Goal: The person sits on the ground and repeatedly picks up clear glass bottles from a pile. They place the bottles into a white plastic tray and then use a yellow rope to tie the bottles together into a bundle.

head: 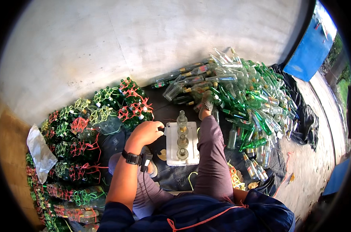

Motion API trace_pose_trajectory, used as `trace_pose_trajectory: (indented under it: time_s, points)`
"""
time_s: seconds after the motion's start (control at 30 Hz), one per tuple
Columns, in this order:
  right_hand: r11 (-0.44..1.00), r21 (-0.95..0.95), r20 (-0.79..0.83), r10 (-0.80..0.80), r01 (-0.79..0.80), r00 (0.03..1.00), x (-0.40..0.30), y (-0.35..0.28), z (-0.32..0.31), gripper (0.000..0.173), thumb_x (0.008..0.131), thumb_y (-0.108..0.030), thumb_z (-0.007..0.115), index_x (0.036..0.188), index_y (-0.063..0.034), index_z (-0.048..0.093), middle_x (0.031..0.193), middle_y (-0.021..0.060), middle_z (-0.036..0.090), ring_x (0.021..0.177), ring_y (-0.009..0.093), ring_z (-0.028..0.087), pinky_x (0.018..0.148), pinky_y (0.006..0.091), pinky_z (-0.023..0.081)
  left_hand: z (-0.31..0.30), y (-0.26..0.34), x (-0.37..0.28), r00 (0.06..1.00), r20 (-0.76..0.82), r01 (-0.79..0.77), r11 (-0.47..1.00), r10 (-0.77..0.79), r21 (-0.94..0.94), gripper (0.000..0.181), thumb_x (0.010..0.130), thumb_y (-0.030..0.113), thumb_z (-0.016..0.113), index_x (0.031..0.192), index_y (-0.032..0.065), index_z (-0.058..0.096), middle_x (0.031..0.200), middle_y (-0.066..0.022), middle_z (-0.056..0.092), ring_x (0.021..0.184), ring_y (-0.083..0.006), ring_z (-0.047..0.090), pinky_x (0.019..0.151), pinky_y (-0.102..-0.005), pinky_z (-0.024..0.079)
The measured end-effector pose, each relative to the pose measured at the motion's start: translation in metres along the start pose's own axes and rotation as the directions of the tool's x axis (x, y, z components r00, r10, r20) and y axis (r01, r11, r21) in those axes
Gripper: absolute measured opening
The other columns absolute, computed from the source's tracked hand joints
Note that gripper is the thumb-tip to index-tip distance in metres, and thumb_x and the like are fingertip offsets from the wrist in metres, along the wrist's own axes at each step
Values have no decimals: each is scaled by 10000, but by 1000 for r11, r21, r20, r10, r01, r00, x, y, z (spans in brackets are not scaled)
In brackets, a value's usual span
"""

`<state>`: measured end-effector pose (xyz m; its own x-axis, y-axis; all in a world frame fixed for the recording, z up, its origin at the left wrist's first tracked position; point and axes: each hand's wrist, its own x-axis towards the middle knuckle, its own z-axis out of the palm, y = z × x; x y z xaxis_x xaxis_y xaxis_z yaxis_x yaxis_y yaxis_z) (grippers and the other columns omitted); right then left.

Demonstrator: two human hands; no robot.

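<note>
Several clear glass bottles (182, 142) stand upright in one row on a white foam tray (171, 158) between my legs. Left of the tray's upper corner is my left hand (149, 132), its fingers bent; something small and pale shows near the fingertips, and whether it is held is unclear. My left wrist wears a black strap with a small cabled device (146, 161). My right hand is out of view; only part of that arm shows beside my right thigh.
Loose green and clear bottles (256, 107) lie heaped at the right. Bottle bundles tied with red, green and yellow string (79, 148) fill the left. A pale wall (76, 43) rises behind. Tangled string (236, 179) lies by my right thigh, and black plastic sheeting (306, 124) edges the heap.
</note>
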<state>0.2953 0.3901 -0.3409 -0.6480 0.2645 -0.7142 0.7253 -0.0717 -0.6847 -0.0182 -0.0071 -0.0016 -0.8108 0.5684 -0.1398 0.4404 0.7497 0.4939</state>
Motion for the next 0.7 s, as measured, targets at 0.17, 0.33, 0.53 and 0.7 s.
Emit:
trace_pose_trajectory:
  time_s: [0.17,0.33,0.53,0.7]
  points:
    - [998,55,20,15,-16,1000,6,-3,-5,443,954,-334,658,1355,-153,611,1245,191,696,1168,418,631,951,515,561,3,0,4,999,1,-45,999,45,-9,327,885,238,739,1160,63,719,939,-170,753,878,-350,725,761,-446,556]
    - [996,67,63,47,-51,997,13,-11,-10,448,951,-334,665,1356,-150,609,1249,188,694,1167,413,633,953,513,561,22,-19,6,996,-10,-84,995,85,55,317,871,254,721,1141,88,733,1000,-196,746,927,-388,716,796,-490,558]
    - [993,95,92,56,-65,994,22,-20,-13,455,948,-334,672,1357,-146,606,1253,185,691,1167,407,635,955,512,562,25,-11,10,999,39,-39,993,35,109,335,877,242,700,1173,92,744,1022,-171,763,989,-367,720,882,-478,560]
    - [990,120,100,67,-79,993,23,-30,-12,460,946,-334,678,1358,-143,603,1256,182,689,1166,402,637,956,511,562,25,-16,10,998,15,-58,994,57,97,337,883,229,695,1187,91,739,1055,-170,760,1016,-359,721,898,-474,561]
